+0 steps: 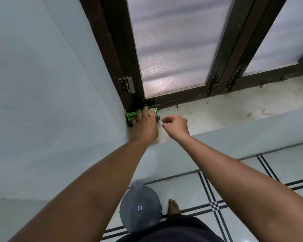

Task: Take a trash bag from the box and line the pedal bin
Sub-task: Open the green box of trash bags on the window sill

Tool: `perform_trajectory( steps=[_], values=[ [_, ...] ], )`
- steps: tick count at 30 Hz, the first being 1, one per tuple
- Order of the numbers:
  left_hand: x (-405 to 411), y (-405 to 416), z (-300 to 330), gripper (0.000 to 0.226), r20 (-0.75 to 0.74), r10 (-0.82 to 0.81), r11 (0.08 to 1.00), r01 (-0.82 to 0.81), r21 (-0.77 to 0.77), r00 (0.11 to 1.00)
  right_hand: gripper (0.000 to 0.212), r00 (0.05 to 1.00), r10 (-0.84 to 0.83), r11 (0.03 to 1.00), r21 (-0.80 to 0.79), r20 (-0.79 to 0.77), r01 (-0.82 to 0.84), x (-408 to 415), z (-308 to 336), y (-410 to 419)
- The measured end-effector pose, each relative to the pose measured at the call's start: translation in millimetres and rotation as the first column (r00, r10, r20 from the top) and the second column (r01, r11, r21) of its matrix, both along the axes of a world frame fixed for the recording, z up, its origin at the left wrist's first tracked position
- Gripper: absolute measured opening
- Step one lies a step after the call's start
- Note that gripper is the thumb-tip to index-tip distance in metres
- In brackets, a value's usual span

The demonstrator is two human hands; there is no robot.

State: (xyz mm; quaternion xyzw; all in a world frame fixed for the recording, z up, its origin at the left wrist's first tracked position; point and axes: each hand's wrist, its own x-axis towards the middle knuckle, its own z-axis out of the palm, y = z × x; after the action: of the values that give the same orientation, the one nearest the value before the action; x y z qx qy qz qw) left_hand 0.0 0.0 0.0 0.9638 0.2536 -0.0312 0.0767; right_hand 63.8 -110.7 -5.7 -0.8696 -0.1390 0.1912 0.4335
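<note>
A green trash bag box (131, 116) lies on the pale window sill (217, 110), tucked into the corner by the dark window frame. My left hand (145, 124) rests on top of the box with its fingers wrapped over it. My right hand (176, 125) hovers just to the right of the box, fingers curled in a loose pinch with nothing visible in them. Far below, on the floor by my foot, stands the grey pedal bin (140, 206) with its lid closed. No trash bag is visible outside the box.
A blue-grey wall (42, 84) stands on the left. The window with frosted panes (175, 42) and latches rises behind the sill. The floor has white tiles with black lines (215, 205). My bare foot (173, 206) stands beside the bin.
</note>
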Motion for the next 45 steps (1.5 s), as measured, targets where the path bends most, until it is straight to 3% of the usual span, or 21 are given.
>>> perform_trajectory(
  steps=[3,7,19,23,30,37,41,43,45],
  values=[
    [9,15,4,0.076,-0.037,0.046,0.998,-0.044,0.042,0.998,0.021,0.999,-0.033,0.999,-0.007,0.005,0.033,11,-1,7],
    [10,25,9,0.057,-0.04,0.006,0.998,-0.003,0.069,0.999,0.024,0.999,-0.035,0.999,0.038,-0.026,0.036,16,2,12],
    [-27,17,25,0.062,0.159,0.008,0.972,0.03,-0.231,0.987,0.026,0.998,0.054,0.988,0.139,0.042,-0.059,-7,20,-12],
    [-37,13,31,0.063,0.201,0.015,0.931,0.06,-0.361,0.98,0.037,0.994,0.073,0.986,0.143,0.083,-0.085,-21,32,-25],
    [-57,5,35,0.06,0.249,-0.038,0.886,0.148,-0.44,0.968,0.051,0.991,0.113,0.988,0.093,0.077,-0.121,-38,49,-45],
    [-74,-5,35,0.059,0.285,-0.103,0.847,0.234,-0.477,0.953,0.018,0.924,-0.088,0.996,0.008,0.371,0.091,-70,55,-68],
    [-81,-13,38,0.058,0.323,-0.105,0.824,0.264,-0.502,0.94,0.018,0.881,-0.313,0.942,-0.004,0.353,0.336,-87,46,-74],
    [-83,-17,40,0.056,0.336,-0.14,0.818,0.3,-0.491,0.931,0.017,0.867,-0.289,0.93,-0.097,0.406,0.355,-95,42,-80],
    [-83,-21,41,0.055,0.348,-0.169,0.813,0.33,-0.48,0.922,0.025,0.867,-0.167,0.957,-0.135,0.47,0.257,-99,43,-82]
  ],
)
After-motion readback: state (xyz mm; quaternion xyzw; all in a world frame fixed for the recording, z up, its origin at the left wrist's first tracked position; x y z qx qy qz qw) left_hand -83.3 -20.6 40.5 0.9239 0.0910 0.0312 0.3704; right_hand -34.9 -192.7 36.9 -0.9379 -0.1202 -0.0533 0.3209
